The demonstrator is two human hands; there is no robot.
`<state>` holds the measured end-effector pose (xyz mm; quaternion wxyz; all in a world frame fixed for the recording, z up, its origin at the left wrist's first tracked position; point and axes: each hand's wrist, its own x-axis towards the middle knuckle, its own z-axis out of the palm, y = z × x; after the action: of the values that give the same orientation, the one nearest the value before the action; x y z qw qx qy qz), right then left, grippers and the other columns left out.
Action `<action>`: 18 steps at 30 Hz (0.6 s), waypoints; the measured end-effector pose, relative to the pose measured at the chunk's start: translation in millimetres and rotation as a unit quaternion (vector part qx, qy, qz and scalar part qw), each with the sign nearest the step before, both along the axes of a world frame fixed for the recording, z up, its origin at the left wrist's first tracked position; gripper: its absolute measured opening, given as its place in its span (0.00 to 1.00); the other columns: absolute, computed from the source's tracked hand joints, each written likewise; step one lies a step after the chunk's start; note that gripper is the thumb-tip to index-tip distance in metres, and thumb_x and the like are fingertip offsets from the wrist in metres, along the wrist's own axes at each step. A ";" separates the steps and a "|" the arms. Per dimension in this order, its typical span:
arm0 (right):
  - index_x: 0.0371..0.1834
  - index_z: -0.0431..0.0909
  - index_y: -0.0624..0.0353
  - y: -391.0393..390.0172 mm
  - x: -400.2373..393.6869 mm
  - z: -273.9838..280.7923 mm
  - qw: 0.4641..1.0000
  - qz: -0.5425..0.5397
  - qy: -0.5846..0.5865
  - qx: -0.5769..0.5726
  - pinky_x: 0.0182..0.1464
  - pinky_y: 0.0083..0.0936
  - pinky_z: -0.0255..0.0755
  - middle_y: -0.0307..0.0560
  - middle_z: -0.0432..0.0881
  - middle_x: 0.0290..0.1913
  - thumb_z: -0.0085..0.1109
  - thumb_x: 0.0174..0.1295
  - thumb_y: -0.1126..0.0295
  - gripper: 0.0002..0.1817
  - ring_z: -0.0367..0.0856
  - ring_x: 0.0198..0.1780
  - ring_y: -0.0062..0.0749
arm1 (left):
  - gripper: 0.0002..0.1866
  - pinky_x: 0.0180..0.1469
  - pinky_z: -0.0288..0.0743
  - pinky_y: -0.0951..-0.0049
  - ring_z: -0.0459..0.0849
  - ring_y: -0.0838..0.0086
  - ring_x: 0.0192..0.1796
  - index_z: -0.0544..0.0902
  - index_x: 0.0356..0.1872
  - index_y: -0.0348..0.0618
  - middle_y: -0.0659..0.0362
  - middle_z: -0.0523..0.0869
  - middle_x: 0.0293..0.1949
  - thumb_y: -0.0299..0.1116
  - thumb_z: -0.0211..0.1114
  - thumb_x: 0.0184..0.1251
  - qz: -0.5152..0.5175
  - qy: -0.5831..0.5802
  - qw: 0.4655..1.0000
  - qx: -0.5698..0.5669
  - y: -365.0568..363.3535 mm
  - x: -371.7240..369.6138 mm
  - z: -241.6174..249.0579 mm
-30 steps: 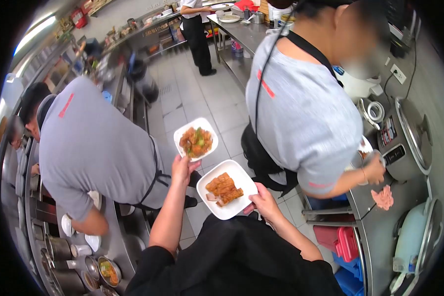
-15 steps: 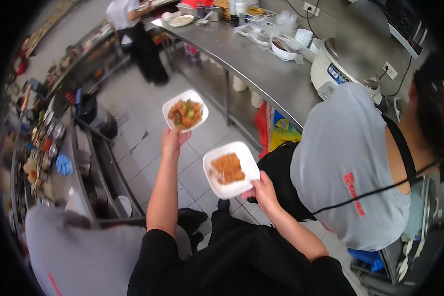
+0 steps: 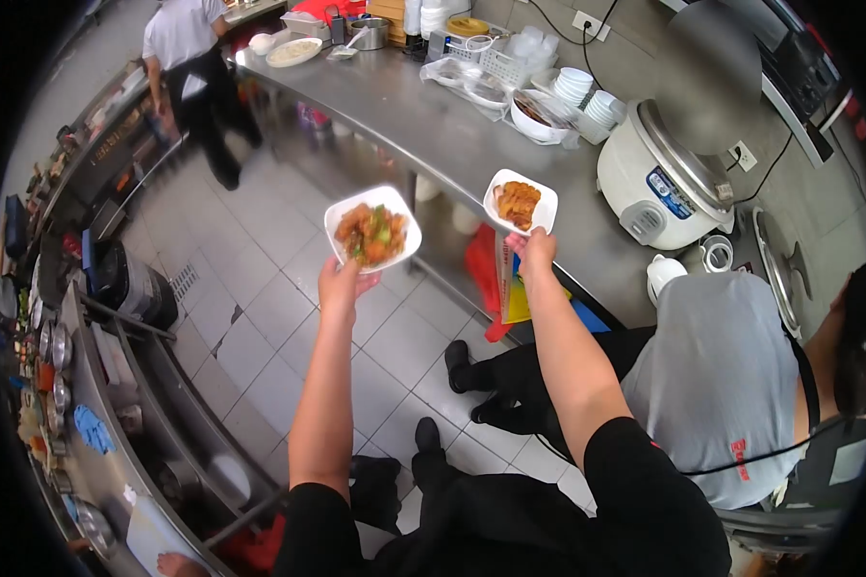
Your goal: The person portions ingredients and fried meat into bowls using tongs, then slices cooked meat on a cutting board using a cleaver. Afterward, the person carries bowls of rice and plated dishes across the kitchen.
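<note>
My left hand (image 3: pixel 344 285) grips the near edge of a white square dish (image 3: pixel 406 252), held level in mid-air over the floor. In that dish lies saucy, orange-brown food (image 3: pixel 368 234) with green pieces. My right hand (image 3: pixel 534 250), arm stretched forward, holds a second white square dish (image 3: pixel 541 216) close to the front edge of the steel counter (image 3: pixel 433 125). Golden-brown fried food (image 3: pixel 517 202) sits in it. The fingers of both hands are partly hidden beneath the dishes.
A large white rice cooker (image 3: pixel 635 192) stands on the counter, beside stacked white cups (image 3: pixel 574 87) and a white bowl (image 3: pixel 539 123). A person in grey (image 3: pixel 722 385) is close on my right. Another person (image 3: pixel 188 58) stands far left. Steel shelving (image 3: pixel 183 413) runs along my left.
My right hand has moved forward and right with its dish, towards the counter. The left dish stays at about the same spot in view. The person in grey now appears lower and further right.
</note>
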<state>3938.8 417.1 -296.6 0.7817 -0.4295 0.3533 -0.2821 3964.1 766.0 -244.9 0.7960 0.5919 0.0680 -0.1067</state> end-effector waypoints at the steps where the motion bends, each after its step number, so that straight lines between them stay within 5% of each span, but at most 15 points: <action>1: 0.58 0.58 0.71 -10.1 14.9 -4.4 1.000 -0.004 0.003 0.001 0.35 0.38 0.86 0.63 0.78 0.41 0.38 0.69 0.72 0.17 0.85 0.34 0.44 | 0.23 0.41 0.88 0.66 0.89 0.56 0.39 0.62 0.61 0.23 0.37 0.83 0.44 0.24 0.53 0.68 -0.004 0.003 1.000 0.001 -9.1 15.2 -2.8; 4: 0.60 0.57 0.71 -27.5 37.6 -10.8 0.999 -0.009 -0.008 0.041 0.36 0.38 0.86 0.66 0.78 0.45 0.42 0.73 0.66 0.20 0.85 0.37 0.47 | 0.23 0.41 0.88 0.66 0.89 0.55 0.39 0.61 0.61 0.22 0.36 0.83 0.45 0.24 0.52 0.68 -0.042 -0.028 0.999 -0.018 -45.8 63.0 -13.4; 6: 0.58 0.61 0.67 -3.2 35.1 7.8 0.998 -0.038 -0.006 0.042 0.33 0.36 0.87 0.58 0.79 0.43 0.48 0.75 0.56 0.23 0.86 0.34 0.42 | 0.22 0.41 0.88 0.66 0.89 0.54 0.39 0.62 0.60 0.21 0.36 0.82 0.45 0.24 0.52 0.67 -0.066 -0.033 0.996 -0.056 -77.3 93.7 -17.5; 8: 0.57 0.65 0.62 30.7 7.2 5.3 0.995 0.072 -0.031 0.063 0.31 0.34 0.85 0.54 0.80 0.41 0.49 0.74 0.48 0.26 0.85 0.33 0.39 | 0.21 0.40 0.89 0.66 0.89 0.53 0.38 0.62 0.58 0.20 0.36 0.82 0.45 0.24 0.52 0.68 -0.076 -0.030 0.995 -0.061 -113.0 126.2 -17.8; 10: 0.59 0.69 0.58 78.6 -43.4 -16.8 0.985 0.168 0.008 -0.038 0.36 0.31 0.81 0.45 0.80 0.37 0.47 0.75 0.47 0.25 0.84 0.35 0.31 | 0.20 0.40 0.89 0.65 0.89 0.53 0.38 0.63 0.56 0.20 0.36 0.82 0.44 0.24 0.51 0.68 -0.087 -0.031 0.993 -0.069 -149.5 157.9 -18.9; 13: 0.63 0.73 0.56 124.7 -168.9 -91.9 0.851 0.446 0.100 -0.260 0.43 0.29 0.77 0.48 0.86 0.41 0.50 0.74 0.52 0.24 0.85 0.40 0.31 | 0.17 0.37 0.90 0.65 0.89 0.53 0.36 0.64 0.52 0.18 0.37 0.83 0.42 0.25 0.51 0.70 -0.089 -0.008 0.994 -0.060 -192.1 195.7 -24.0; 14: 0.61 0.74 0.58 132.9 -214.5 -66.7 0.803 0.518 0.177 -0.236 0.44 0.27 0.76 0.41 0.85 0.39 0.50 0.74 0.50 0.25 0.82 0.37 0.27 | 0.17 0.37 0.90 0.65 0.89 0.53 0.36 0.64 0.52 0.18 0.37 0.83 0.42 0.25 0.51 0.70 -0.097 -0.010 0.993 -0.060 -204.2 206.6 -26.9; 15: 0.63 0.75 0.56 127.1 -254.7 -59.0 0.738 0.569 0.157 -0.327 0.52 0.29 0.75 0.42 0.86 0.48 0.52 0.73 0.50 0.25 0.84 0.47 0.33 | 0.17 0.37 0.90 0.65 0.89 0.53 0.36 0.65 0.51 0.19 0.37 0.83 0.41 0.25 0.51 0.70 -0.107 -0.004 0.993 -0.044 -214.9 218.7 -33.2; 16: 0.64 0.74 0.54 117.2 -278.3 -48.1 0.663 0.663 0.205 -0.281 0.57 0.29 0.73 0.44 0.84 0.54 0.52 0.73 0.50 0.25 0.82 0.56 0.36 | 0.16 0.37 0.90 0.65 0.89 0.53 0.36 0.65 0.51 0.20 0.37 0.83 0.40 0.25 0.52 0.71 -0.118 0.000 0.993 -0.029 -222.8 227.6 -39.3; 18: 0.66 0.73 0.51 96.9 -330.5 -73.1 0.630 0.724 0.224 -0.170 0.66 0.32 0.64 0.48 0.79 0.62 0.50 0.72 0.49 0.26 0.75 0.65 0.41 | 0.19 0.38 0.90 0.65 0.90 0.53 0.37 0.67 0.51 0.21 0.38 0.84 0.40 0.28 0.62 0.70 -0.102 -0.018 0.991 -0.080 -231.7 237.7 -49.2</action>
<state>3608.3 514.0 -369.7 0.5445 -0.7225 0.0391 0.4243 4201.8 534.3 -294.1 0.8270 0.5319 -0.0161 -0.1815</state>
